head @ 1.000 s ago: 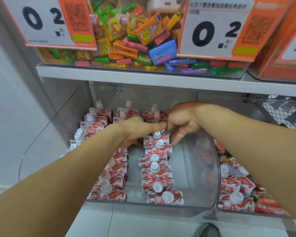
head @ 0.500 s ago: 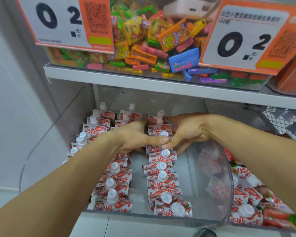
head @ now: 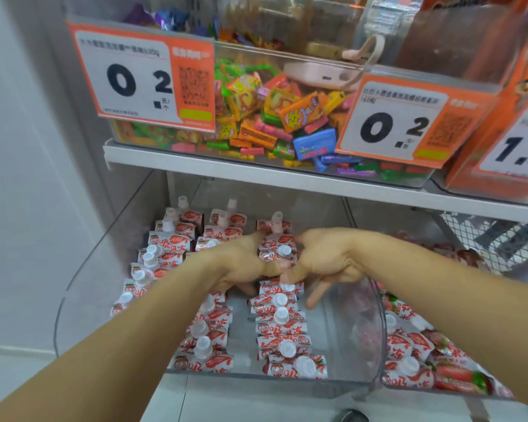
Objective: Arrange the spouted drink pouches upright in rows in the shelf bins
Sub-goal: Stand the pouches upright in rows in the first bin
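Note:
Red-and-white spouted drink pouches with white caps stand in three rows in a clear bin (head: pixel 256 376) on the lower shelf: a left row (head: pixel 153 257), a middle row (head: pixel 208 339) and a right row (head: pixel 284 327). My left hand (head: pixel 238 266) and my right hand (head: pixel 329 263) meet over the middle of the right row. Each hand's thumb points back and its forefinger curls in front, so together they pinch a few upright pouches (head: pixel 279 249). My right hand's other fingers point down beside the row.
A second clear bin (head: pixel 439 388) to the right holds more pouches lying loose. A white shelf edge (head: pixel 287 178) hangs just above the hands, carrying a candy bin (head: pixel 256 117) and orange price tags. A wire basket (head: pixel 494 239) stands at far right, and a grey wall lies left.
Both hands have come a little toward me along the right row, and the thumbs have spread back round a few pouches. The camera has tilted up.

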Demonstrator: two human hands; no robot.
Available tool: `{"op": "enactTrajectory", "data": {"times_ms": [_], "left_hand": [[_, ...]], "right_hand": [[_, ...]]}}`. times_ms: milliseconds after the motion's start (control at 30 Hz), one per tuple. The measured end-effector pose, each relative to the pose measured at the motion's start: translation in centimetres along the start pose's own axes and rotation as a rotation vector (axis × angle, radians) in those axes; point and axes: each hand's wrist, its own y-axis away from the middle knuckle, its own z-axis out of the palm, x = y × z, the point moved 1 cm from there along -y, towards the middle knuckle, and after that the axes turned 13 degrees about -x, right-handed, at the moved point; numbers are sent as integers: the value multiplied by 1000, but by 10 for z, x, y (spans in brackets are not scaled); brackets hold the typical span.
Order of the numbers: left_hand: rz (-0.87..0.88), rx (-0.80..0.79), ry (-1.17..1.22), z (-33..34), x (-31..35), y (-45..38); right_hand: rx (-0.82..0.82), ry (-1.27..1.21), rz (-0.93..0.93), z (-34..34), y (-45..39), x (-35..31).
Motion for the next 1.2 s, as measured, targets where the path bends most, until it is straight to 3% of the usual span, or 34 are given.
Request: {"op": "enactTrajectory", "data": {"times_ms": [133, 233, 367, 467, 600, 667, 800, 867, 967, 1067, 1200], "left_hand": [[-29, 79, -64, 12, 2, 5], [-89, 149, -150, 19, 6, 18], [-179, 80, -445, 30, 18, 54], [-202, 52, -582, 39, 21, 62], [-94, 19, -381, 62, 19, 54], [-69, 71, -307, 72, 20, 55], [-203, 88, -428, 70, 17, 74], [-230, 10, -334, 66, 12, 81], [-106, -92, -41, 73, 6, 77], [-5, -118, 34, 82, 1, 65], [-21, -88, -13, 85, 2, 63]], "right_hand": [[158, -221, -132, 28, 6, 15], [223, -152, -143, 50, 19, 21], [133, -177, -171, 77, 39, 50], [256, -178, -272, 94, 41, 64], [378, -210, -348, 98, 32, 71], [361, -165, -333, 97, 31, 75], [331, -97, -245, 92, 26, 82], [323, -59, -212, 90, 23, 81], [290, -40, -212, 90, 26, 81], [336, 91, -168, 96, 41, 75], [436, 249, -155, 107, 65, 69]]}}
